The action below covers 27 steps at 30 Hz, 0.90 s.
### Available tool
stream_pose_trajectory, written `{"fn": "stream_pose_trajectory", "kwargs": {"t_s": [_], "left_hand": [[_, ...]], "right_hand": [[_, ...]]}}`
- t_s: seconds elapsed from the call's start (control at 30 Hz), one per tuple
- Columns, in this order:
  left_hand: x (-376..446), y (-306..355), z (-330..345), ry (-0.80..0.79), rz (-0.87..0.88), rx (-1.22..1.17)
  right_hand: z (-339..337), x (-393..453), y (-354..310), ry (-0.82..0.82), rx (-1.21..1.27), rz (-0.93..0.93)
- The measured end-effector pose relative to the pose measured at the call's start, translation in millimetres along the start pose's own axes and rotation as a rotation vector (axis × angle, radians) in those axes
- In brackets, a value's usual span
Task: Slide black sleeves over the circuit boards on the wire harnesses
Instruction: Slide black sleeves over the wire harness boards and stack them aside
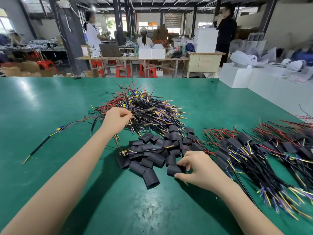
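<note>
Sleeve (175,170) nearest the sleeve pile (152,150) is pinched by right hand (197,168); left hand (116,120) pinches a harness (144,111), which may snag neighbours.

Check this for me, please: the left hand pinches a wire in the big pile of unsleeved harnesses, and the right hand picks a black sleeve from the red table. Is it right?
One detail is wrong: the table is green, not red. The head view shows it. The rest holds: the left hand pinches a wire in the pile of unsleeved harnesses, and the right hand picks a black sleeve.
</note>
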<state>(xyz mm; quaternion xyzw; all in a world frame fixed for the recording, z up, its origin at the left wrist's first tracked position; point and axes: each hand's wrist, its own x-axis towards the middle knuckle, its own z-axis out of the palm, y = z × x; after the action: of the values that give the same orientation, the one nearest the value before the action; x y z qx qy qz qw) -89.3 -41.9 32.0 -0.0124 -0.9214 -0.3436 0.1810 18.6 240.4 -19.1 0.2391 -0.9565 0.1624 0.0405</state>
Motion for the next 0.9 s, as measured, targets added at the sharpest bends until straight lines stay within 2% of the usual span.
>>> {"fn": "stream_pose_trajectory", "kwargs": {"t_s": [0.07,0.1,0.2,0.37,0.5,0.7,0.9], "left_hand": [[-6.7,5.0,-2.4,0.116,0.013,-0.088],[-11.0,6.7,-2.4,0.106,0.017,-0.160],[-31.5,11.7,-0.4,-0.057,0.045,-0.353],[-64.8,8.4,5.1,-0.211,0.267,-0.228],[-79.5,1.2,8.6,-0.238,0.297,-0.268],[-92.3,-3.2,13.6,-0.234,0.314,-0.305],[-96.7,-3.8,11.8,-0.205,0.317,-0.330]], "right_hand": [[-1.2,-0.1,1.2,-0.026,0.024,-0.015],[-1.8,-0.1,2.2,-0.037,0.035,-0.026],[-2.5,0.2,4.2,-0.058,0.003,-0.065],[-3.7,-1.4,2.9,-0.015,0.032,-0.071],[-9.5,-1.8,3.9,0.105,0.069,-0.001],[-15.6,-1.7,10.6,0.413,0.155,0.123],[-16.1,-1.4,13.3,0.482,0.178,0.120]]}}
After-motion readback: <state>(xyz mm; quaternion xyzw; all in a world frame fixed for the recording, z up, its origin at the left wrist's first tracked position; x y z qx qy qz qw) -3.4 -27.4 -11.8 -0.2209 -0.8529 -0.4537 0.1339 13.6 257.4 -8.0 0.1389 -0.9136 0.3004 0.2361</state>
